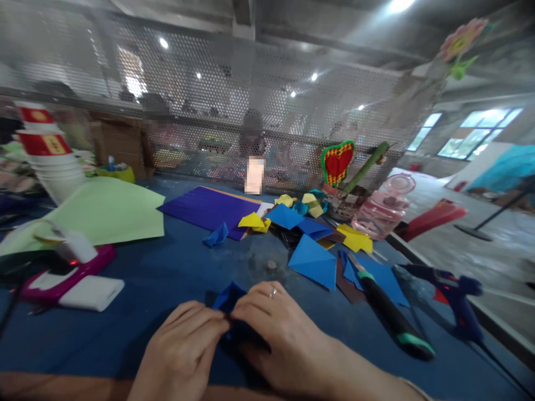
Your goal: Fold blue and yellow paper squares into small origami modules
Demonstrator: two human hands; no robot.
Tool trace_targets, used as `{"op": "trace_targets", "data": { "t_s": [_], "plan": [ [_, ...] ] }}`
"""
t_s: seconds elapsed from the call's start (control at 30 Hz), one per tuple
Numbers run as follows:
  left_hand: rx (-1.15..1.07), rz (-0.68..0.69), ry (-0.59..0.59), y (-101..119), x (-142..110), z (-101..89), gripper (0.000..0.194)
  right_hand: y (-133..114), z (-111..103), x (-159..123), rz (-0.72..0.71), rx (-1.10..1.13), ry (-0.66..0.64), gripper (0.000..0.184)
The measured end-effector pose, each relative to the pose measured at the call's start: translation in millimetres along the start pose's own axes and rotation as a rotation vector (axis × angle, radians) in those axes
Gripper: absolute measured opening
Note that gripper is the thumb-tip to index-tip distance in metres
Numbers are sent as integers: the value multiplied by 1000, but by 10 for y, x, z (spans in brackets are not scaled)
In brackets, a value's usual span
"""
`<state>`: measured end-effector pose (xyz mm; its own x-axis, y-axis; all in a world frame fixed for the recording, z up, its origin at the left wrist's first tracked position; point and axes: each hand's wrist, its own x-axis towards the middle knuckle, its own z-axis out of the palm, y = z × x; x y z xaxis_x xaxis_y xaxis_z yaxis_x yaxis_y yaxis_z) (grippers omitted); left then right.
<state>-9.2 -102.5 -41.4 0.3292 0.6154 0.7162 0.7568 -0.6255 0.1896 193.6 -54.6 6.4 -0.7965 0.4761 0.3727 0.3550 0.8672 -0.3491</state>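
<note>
Near the front edge of the blue table, a dark blue piece of folded paper (229, 296) is pinched between both my hands. My left hand (179, 345) grips its near left side with the fingertips, fingers closed. From the right, my right hand (280, 334), with a ring on one finger, presses fingers and thumb on the same paper. The fingers hide its lower part. Beyond the hands lies a small blue folded paper piece (216, 235), close to a yellow folded piece (254, 221). Blue paper squares (313, 260) with crease lines lie to the right.
On the right are scissors with black-and-green handles (393, 317), a glue gun (455, 289) and a pink bottle (382, 209). Purple sheets (209, 209) lie at the back. On the left are a green sheet (117, 214), a power strip (71, 278), a white power bank (94, 292) and stacked paper cups (48, 150).
</note>
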Motion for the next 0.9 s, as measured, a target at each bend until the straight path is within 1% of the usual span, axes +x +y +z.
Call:
{"op": "trace_targets", "data": {
  "t_s": [0.1, 0.23, 0.33, 0.43, 0.5, 0.53, 0.63, 0.7, 0.73, 0.83, 0.9],
  "plan": [
    [-21, -7, -41, 8, 3, 2, 28, 31, 68, -12, -39, -119, -13, 5],
    [-77, -82, -120, 30, 3, 7, 28, 45, 129, -40, -63, -185, -3, 16],
    [-60, -163, -152, 52, 25, -6, 25, 20, 156, -55, -9, -197, 50, 20],
    [-11, -254, -159, 58, 69, -29, 24, 2, 184, -54, 96, -153, 110, 18],
    [-7, -294, -166, 44, 96, -35, 25, 2, 199, -44, 182, -50, 141, 10],
    [-16, -309, -179, 34, 106, -32, 25, 3, 204, -35, 240, 20, 155, 7],
    [-46, -357, -222, 9, 118, -9, 26, 6, 202, 4, 481, 223, 163, 16],
    [-49, -397, -243, 7, 117, 13, 28, 3, 191, 36, 621, 299, 154, 14],
    [-41, -422, -242, 10, 116, 23, 29, 1, 184, 52, 667, 316, 154, 11],
    [16, -462, -214, 26, 112, 44, 29, -6, 174, 91, 727, 302, 140, 12],
    [62, -453, -196, 32, 109, 50, 28, -13, 181, 105, 739, 267, 130, 15]
  ]
}}
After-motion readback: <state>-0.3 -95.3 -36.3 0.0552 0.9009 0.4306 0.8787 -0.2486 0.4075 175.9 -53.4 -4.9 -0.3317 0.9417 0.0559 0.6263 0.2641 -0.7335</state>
